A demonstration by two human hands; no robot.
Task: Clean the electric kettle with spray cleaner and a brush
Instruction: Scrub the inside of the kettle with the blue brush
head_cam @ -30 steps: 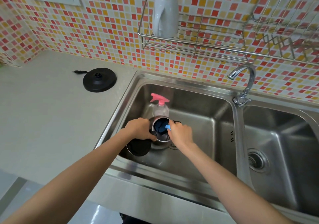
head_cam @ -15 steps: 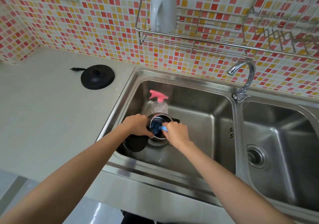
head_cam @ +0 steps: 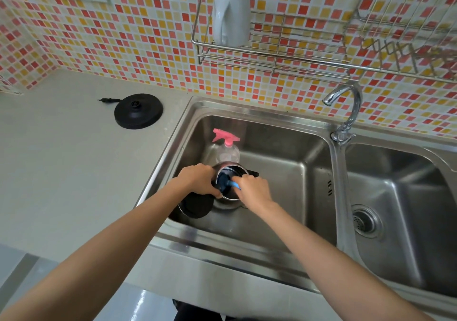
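Kettle (head_cam: 238, 171) stands open in the sink (head_cam: 284, 172), in its left bowl. I think spraying is done, scrubbing is on now, and rinsing is left. My left hand (head_cam: 197, 181) curls its fingers round the top edge; my right hand (head_cam: 254, 192) wraps its fingers round the blue brush (head_cam: 233, 184) inside. It looks shiny outside, dark inside.

brush (head_cam: 229, 182) lower end – hid in kettle (head_cam: 237, 171) | rack (head_cam: 272, 59) – cut R edge

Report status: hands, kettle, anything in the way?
Left hand grips kettle at the top. Right hand holds blue brush, head down inside the kettle. Spray bottle stands just behind kettle in the sink; nothing blocking the brush.
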